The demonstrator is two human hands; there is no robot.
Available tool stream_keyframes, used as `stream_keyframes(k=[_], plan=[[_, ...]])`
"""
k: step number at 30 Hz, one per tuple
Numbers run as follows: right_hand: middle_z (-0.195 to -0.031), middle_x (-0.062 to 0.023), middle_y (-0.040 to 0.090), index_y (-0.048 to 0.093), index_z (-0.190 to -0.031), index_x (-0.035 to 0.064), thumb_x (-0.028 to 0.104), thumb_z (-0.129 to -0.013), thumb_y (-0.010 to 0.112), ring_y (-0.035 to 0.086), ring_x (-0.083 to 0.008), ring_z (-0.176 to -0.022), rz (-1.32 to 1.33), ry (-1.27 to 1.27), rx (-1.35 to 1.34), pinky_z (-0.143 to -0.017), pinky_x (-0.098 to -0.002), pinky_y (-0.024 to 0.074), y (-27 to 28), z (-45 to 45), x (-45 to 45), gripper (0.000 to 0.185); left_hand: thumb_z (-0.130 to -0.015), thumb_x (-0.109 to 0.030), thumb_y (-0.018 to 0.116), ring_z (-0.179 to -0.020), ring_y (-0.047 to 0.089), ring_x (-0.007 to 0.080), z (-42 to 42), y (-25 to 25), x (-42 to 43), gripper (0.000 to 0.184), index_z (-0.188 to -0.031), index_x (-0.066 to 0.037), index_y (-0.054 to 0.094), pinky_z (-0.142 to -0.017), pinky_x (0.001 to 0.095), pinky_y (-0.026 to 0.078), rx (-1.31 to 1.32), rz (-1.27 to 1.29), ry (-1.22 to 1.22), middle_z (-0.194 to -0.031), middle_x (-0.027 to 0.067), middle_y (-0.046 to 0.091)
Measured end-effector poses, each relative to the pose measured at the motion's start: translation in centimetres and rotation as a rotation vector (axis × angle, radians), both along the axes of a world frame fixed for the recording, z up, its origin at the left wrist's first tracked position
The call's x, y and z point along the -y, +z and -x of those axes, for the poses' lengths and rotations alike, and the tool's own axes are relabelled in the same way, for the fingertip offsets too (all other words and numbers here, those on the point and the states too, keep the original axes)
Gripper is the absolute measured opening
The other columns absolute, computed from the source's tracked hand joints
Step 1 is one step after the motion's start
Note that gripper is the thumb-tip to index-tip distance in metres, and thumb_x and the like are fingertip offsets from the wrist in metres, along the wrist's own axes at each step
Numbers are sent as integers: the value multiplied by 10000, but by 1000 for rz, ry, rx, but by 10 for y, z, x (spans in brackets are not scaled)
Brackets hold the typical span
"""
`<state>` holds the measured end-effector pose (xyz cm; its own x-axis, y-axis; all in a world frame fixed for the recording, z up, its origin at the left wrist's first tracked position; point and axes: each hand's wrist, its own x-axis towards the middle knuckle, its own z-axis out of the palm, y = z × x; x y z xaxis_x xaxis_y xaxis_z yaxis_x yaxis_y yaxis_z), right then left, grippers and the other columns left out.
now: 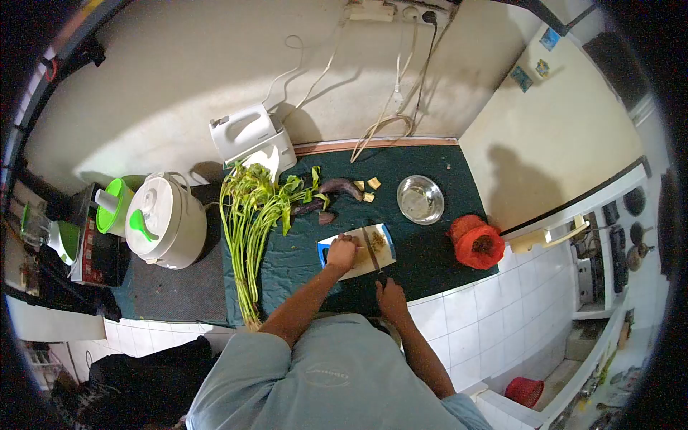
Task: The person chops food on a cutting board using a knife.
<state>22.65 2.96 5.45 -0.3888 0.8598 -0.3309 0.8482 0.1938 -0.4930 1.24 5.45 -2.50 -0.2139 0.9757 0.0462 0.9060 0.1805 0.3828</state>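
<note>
A white cutting board (pixel 362 266) with blue ends lies near the counter's front edge. My right hand (pixel 390 297) is closed round the dark handle of a knife (pixel 372 249), whose blade points away from me across the board. On the board's left part rests my left hand (pixel 342 252), fingers bent and pressed together just left of the blade. Whatever is under those fingers is too small to name. Small brownish chopped bits (pixel 378 241) lie right of the blade. Behind the board are purple eggplants (pixel 341 186) and several pale cut pieces (pixel 373 183).
A bunch of leafy green stalks (pixel 247 244) lies to the left. A metal bowl (pixel 421 200) and a red bag (pixel 476 244) stand to the right. A white hand mixer (pixel 251 136) sits by the wall, and a rice cooker (pixel 166 221) stands further left.
</note>
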Motion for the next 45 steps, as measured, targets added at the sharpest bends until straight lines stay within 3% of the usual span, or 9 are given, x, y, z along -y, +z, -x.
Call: stream_keyframes(k=[13, 17, 24, 29, 31, 34, 36, 39, 45], plan=[[-931, -307, 650, 549, -1000, -49, 384, -982, 442, 646, -466, -890, 15, 233, 164, -787, -534, 514, 21, 35, 2, 446, -817, -234, 627, -1020, 548, 261, 5, 8, 19, 177, -945, -169, 730, -863, 401, 475, -34, -52, -94, -984, 43, 624], [-942, -285, 662, 559, -1008, -32, 396, -985, 432, 658, -439, -907, 102, 23, 202, -789, -533, 516, -27, 39, 10, 448, -833, -246, 606, -1001, 543, 256, 10, 20, 31, 199, -966, -174, 735, -843, 404, 475, 3, -133, -154, -976, 43, 607], [-943, -256, 673, 562, -1008, -25, 372, -985, 428, 659, -428, -919, 85, 214, 266, -807, -530, 514, 31, 57, -24, 420, -824, -219, 588, -1000, 536, 252, 13, 11, 26, 193, -951, -192, 732, -830, 395, 464, -65, -99, -128, -963, 37, 585], [-968, -260, 669, 566, -1029, -36, 371, -981, 433, 650, -432, -949, 124, 2, 249, -833, -537, 501, -32, 50, -4, 431, -834, -201, 576, -1011, 525, 243, 15, 17, 32, 190, -955, -204, 723, -830, 381, 448, -109, -135, -199, -963, 37, 572], [-981, -263, 667, 567, -1035, -36, 373, -981, 431, 647, -433, -958, 105, -43, 224, -841, -537, 498, -24, 52, -5, 435, -835, -195, 572, -1014, 521, 241, 15, 20, 29, 199, -967, -213, 720, -829, 378, 443, -100, -164, -210, -963, 37, 569], [-992, -267, 662, 547, -1064, -34, 370, -985, 424, 646, -437, -960, 52, 71, 200, -839, -534, 499, -2, 55, -12, 430, -822, -185, 562, -1012, 518, 245, 15, 17, 33, 193, -948, -179, 707, -824, 381, 439, -126, -146, -226, -975, 40, 567], [-991, -272, 660, 519, -1081, -24, 363, -990, 416, 644, -439, -963, 163, 75, 235, -837, -534, 500, 7, 59, -23, 411, -782, -252, 608, -1116, 491, 286, 17, 14, 30, 248, -1000, -182, 703, -923, 418, 442, -129, 4, -244, -1096, 75, 573], [-985, -271, 661, 523, -1079, -24, 360, -988, 420, 646, -435, -958, 171, 96, 247, -834, -532, 501, 6, 61, -16, 408, -793, -170, 548, -1016, 511, 253, 17, 15, 33, 164, -871, -90, 668, -837, 386, 430, -158, -174, -238, -1008, 57, 563], [-987, -267, 661, 541, -1066, -23, 367, -987, 422, 646, -431, -958, 89, 23, 179, -841, -540, 495, -7, 57, -6, 415, -778, -157, 560, -1030, 507, 263, 14, 19, 36, 181, -887, -75, 679, -846, 386, 424, -150, -137, -239, -1030, 70, 561]])
